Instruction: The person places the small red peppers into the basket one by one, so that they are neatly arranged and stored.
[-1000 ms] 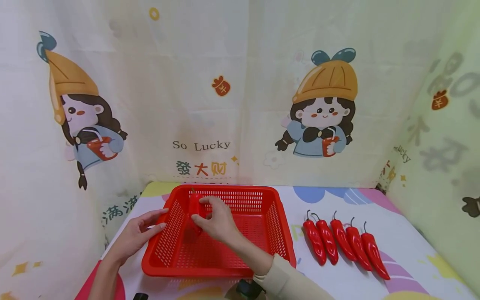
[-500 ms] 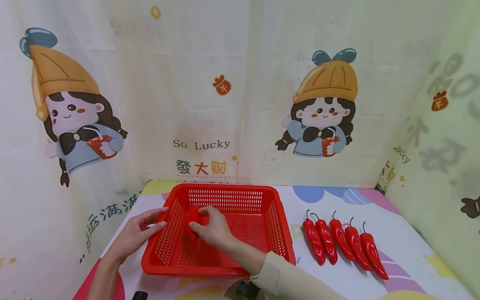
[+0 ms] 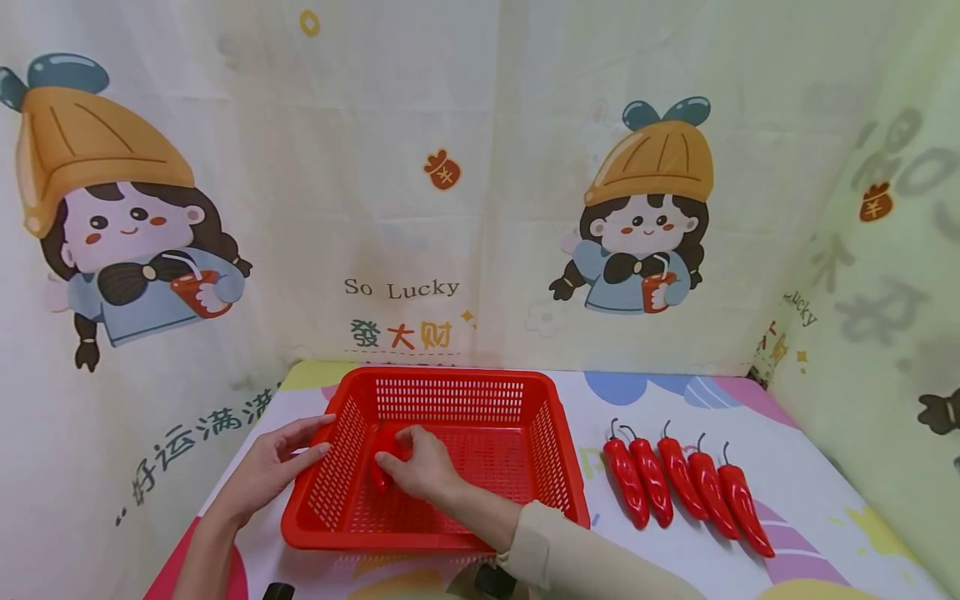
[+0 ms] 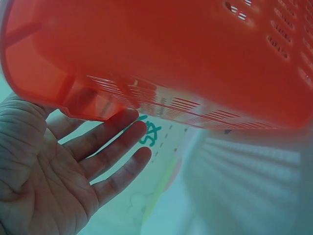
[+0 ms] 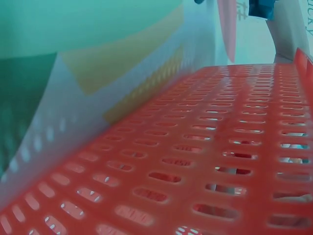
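Note:
In the head view a red plastic basket with slotted walls stands on the table. My right hand is inside its left half, low near the floor, pinching a red chili pepper between thumb and fingers; the hand covers much of the pepper. On the left, my left hand touches the basket's rim and outer wall. The left wrist view shows the left hand's fingers spread and fairly straight under the rim. In the right wrist view the slotted basket wall hides the hand and pepper.
Several red chili peppers with dark stems lie in a row on the patterned tabletop, right of the basket. A cloth printed with cartoon figures hangs behind the table and along both sides.
My right hand has lowered the chili pepper toward the basket floor, and its stem has gone out of sight. The left hand stays at the rim.

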The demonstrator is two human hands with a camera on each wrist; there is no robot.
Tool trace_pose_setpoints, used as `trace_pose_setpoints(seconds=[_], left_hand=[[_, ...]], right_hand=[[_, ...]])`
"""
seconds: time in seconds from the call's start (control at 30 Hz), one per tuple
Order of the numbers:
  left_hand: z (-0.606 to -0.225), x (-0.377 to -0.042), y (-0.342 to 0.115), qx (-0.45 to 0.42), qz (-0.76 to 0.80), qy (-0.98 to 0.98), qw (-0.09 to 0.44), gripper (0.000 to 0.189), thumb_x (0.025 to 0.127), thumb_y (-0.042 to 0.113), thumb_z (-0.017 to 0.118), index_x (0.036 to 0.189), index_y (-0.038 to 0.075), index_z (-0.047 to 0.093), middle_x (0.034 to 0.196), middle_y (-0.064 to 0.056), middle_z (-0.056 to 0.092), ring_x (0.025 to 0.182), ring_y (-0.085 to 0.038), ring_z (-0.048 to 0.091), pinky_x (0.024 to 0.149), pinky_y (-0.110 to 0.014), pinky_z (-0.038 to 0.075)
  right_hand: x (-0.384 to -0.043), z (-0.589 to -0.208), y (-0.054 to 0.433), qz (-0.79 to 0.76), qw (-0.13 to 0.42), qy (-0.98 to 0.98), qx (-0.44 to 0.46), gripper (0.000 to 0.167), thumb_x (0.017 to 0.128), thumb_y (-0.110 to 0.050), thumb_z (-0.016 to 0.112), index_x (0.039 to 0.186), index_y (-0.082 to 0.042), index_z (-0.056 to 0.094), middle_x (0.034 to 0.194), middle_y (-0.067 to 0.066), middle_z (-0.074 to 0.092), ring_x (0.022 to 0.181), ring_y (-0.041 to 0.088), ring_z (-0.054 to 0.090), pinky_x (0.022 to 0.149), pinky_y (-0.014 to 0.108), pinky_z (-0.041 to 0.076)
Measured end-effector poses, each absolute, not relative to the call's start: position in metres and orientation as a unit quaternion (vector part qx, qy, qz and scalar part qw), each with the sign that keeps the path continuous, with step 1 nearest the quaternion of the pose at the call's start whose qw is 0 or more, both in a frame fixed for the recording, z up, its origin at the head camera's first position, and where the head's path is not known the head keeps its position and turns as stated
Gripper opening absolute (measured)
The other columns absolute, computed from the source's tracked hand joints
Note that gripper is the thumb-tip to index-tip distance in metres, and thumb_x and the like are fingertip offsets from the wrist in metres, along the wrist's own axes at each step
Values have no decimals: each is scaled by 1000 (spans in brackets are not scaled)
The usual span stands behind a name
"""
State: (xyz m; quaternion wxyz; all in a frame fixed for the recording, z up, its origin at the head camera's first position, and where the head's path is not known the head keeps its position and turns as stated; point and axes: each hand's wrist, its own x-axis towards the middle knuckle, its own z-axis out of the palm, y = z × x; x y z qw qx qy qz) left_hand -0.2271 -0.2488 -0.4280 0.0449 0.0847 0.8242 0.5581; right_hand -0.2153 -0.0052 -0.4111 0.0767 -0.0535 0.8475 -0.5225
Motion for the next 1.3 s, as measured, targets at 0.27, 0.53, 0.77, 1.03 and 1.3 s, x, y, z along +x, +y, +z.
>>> trace_pose_setpoints(seconds=[0.27, 0.53, 0.77, 1.03, 1.3], left_hand=[[-430, -228, -249, 81, 561, 822, 48, 64, 98, 31, 70, 154, 9, 46, 148, -23, 53, 117, -30, 63, 82, -36, 62], [-428, -227, -250, 78, 556, 826, 44, 64, 98, 31, 70, 153, 9, 47, 147, -23, 53, 118, -31, 62, 82, -36, 62], [-428, -228, -250, 78, 563, 821, 52, 65, 98, 30, 70, 153, 8, 46, 147, -23, 53, 118, -31, 62, 82, -36, 62], [-430, -228, -249, 76, 567, 819, 52, 64, 98, 30, 70, 153, 8, 46, 147, -23, 53, 117, -31, 63, 83, -37, 62], [-430, -227, -250, 75, 567, 819, 51, 64, 97, 30, 71, 153, 9, 47, 147, -23, 53, 116, -29, 63, 82, -37, 62]], right_hand=[[-216, -412, -6, -560, 120, 819, -29, 40, 93, -18, 77, 125, -6, 57, 119, 12, 64, 76, 18, 74, 80, 36, 63], [-218, -409, -7, -588, 122, 798, -47, 38, 94, -12, 75, 125, -3, 57, 119, 14, 62, 76, 15, 71, 73, 37, 63], [-216, -398, -2, -570, 130, 809, -65, 40, 93, -18, 76, 126, -4, 58, 126, 16, 61, 75, 19, 71, 75, 37, 63], [-214, -388, 16, -612, 156, 773, -65, 42, 95, -23, 75, 129, -5, 58, 126, 10, 61, 88, 22, 72, 87, 41, 61], [-206, -379, 34, -624, 157, 762, -74, 44, 96, -27, 73, 133, -9, 57, 125, 6, 61, 95, 22, 71, 94, 47, 58]])
